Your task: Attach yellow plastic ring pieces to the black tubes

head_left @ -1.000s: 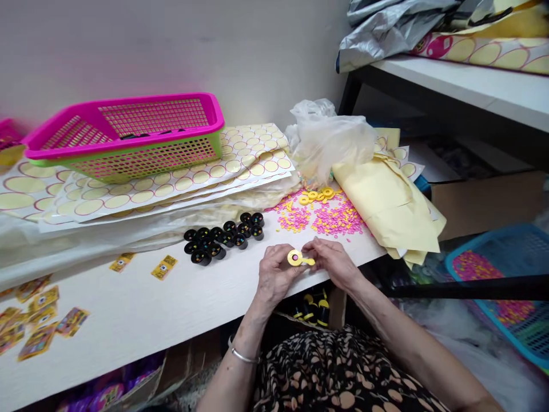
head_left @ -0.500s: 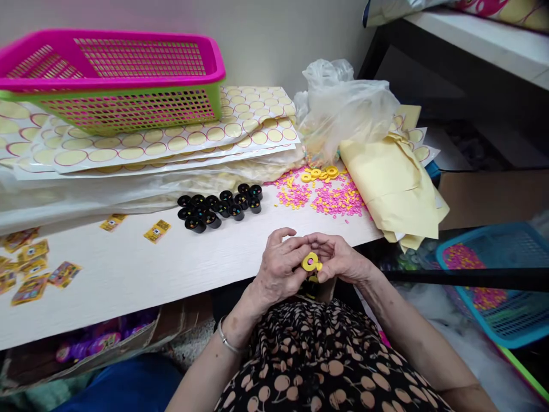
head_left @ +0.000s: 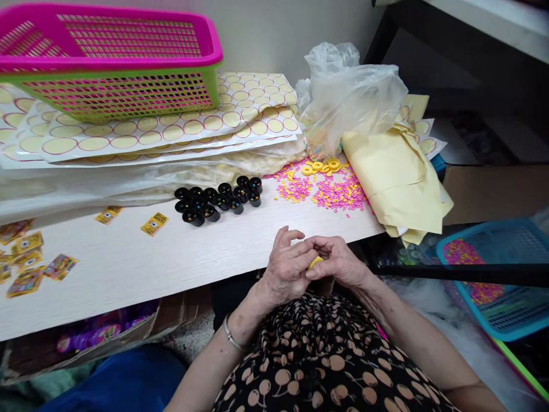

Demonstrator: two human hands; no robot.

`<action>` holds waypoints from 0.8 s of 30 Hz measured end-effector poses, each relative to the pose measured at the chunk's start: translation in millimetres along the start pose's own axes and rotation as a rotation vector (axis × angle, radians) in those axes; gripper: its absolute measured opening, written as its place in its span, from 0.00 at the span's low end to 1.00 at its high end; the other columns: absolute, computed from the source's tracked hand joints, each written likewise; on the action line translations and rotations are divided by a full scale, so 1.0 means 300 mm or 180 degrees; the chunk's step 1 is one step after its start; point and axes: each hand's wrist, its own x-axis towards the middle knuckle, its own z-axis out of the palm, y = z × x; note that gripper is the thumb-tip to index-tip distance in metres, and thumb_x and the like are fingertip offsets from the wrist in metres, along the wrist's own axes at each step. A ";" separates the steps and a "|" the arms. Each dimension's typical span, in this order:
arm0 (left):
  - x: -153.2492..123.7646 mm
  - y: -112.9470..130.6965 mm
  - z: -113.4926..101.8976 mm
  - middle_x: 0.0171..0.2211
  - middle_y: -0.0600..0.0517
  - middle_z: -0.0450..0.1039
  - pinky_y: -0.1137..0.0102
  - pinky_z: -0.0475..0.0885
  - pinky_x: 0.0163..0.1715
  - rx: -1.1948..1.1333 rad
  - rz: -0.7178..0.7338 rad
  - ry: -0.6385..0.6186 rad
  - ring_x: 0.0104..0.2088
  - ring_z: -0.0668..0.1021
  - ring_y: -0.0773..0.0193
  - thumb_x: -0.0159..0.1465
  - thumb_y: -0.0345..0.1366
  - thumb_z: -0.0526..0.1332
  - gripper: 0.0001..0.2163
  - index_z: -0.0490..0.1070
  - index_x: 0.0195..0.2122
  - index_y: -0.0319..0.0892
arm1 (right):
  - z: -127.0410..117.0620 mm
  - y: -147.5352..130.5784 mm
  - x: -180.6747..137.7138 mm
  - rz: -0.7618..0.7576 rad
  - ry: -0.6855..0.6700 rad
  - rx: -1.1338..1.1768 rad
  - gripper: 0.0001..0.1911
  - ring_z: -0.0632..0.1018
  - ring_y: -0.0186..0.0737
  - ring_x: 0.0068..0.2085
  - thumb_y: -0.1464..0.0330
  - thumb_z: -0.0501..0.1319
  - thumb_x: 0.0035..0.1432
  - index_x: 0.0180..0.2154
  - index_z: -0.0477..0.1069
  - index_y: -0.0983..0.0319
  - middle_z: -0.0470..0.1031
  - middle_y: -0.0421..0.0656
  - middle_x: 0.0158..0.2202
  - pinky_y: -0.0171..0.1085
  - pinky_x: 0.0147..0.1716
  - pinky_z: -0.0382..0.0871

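Just past the table's near edge, above the lap, my left hand [head_left: 288,266] and my right hand [head_left: 338,264] meet around a small yellow plastic ring [head_left: 316,261]. Fingers cover most of the ring, and only a yellow sliver shows. My left thumb and fingers are closed against it, and my right thumb presses on it from the other side. Farther off on the table lie loose pink and yellow beads [head_left: 341,193], with several more yellow rings [head_left: 317,166] behind them. Several small black cups [head_left: 193,217] with coloured bits inside stand in a cluster left of the beads.
A pink and green basket [head_left: 128,62] stands on sticker sheets [head_left: 150,137] at the back left. Yellow printed cards [head_left: 155,224] lie at left. A plastic bag [head_left: 351,94] and folded yellow paper [head_left: 394,177] sit at right. Below hangs a blue basket [head_left: 523,309] with beads.
The yellow ring, earlier facing up with a pink bead in its centre, is now mostly hidden by my fingers. My right thumb has moved over it. The view has tilted slightly downward.
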 end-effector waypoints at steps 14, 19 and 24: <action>-0.010 0.008 0.001 0.31 0.51 0.77 0.60 0.62 0.49 -0.0664 -0.0230 -0.0047 0.32 0.74 0.63 0.56 0.36 0.60 0.05 0.73 0.32 0.43 | 0.003 0.031 -0.016 0.0156 -0.0067 -0.0059 0.20 0.70 0.33 0.31 0.70 0.69 0.37 0.37 0.73 0.65 0.73 0.40 0.31 0.31 0.29 0.62; -0.035 0.014 -0.014 0.26 0.52 0.74 0.61 0.64 0.47 -0.0672 -0.0532 -0.0169 0.29 0.73 0.64 0.54 0.34 0.62 0.03 0.73 0.29 0.43 | 0.013 0.058 -0.011 0.0068 -0.0151 -0.0352 0.17 0.73 0.39 0.36 0.64 0.63 0.47 0.41 0.73 0.63 0.74 0.43 0.34 0.35 0.34 0.66; -0.111 -0.059 -0.127 0.43 0.46 0.73 0.62 0.69 0.42 -0.0648 -0.0821 0.0106 0.44 0.73 0.57 0.49 0.31 0.63 0.13 0.74 0.38 0.44 | -0.028 0.114 -0.045 0.0321 -0.0790 -0.1363 0.29 0.71 0.46 0.49 0.67 0.62 0.46 0.53 0.65 0.59 0.71 0.45 0.49 0.43 0.49 0.63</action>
